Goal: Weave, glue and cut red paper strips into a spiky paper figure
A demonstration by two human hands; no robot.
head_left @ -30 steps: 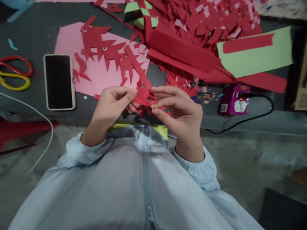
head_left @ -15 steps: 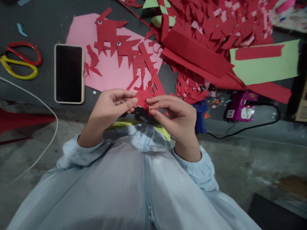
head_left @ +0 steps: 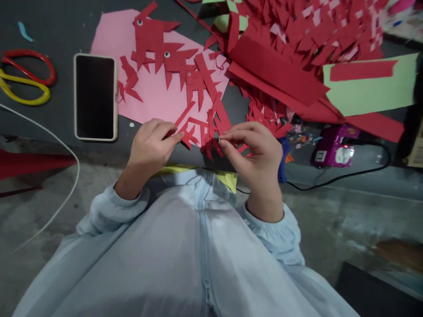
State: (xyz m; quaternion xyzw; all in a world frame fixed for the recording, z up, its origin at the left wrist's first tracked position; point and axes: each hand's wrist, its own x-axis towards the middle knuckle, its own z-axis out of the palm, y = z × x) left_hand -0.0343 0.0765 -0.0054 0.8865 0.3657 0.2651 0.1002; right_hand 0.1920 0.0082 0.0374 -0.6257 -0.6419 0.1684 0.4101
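Near the table's front edge, my left hand [head_left: 152,143] is closed, with a bit of red paper showing between thumb and fingers; most of it is hidden. My right hand [head_left: 256,147] pinches a tiny pale thing [head_left: 218,139] at its fingertips, too small to name. Between the hands lie cut red paper strips [head_left: 208,136] and a spiky red paper piece [head_left: 190,134]. Beyond them, a pink sheet [head_left: 145,97] bears red paper animal shapes [head_left: 148,39] with stick-on eyes, plus a small red paper scrap figure [head_left: 129,77].
To the left are a phone [head_left: 95,97] and scissors with red and yellow handles [head_left: 46,94]. A heap of red paper pieces [head_left: 313,31], folded red sheets [head_left: 277,70] and a green sheet [head_left: 370,97] lie right. A purple box [head_left: 335,145] with a black cable sits at the front right.
My hands have moved apart. The red paper piece held between them has left my right hand and is now mostly hidden in my left. The view has shifted slightly.
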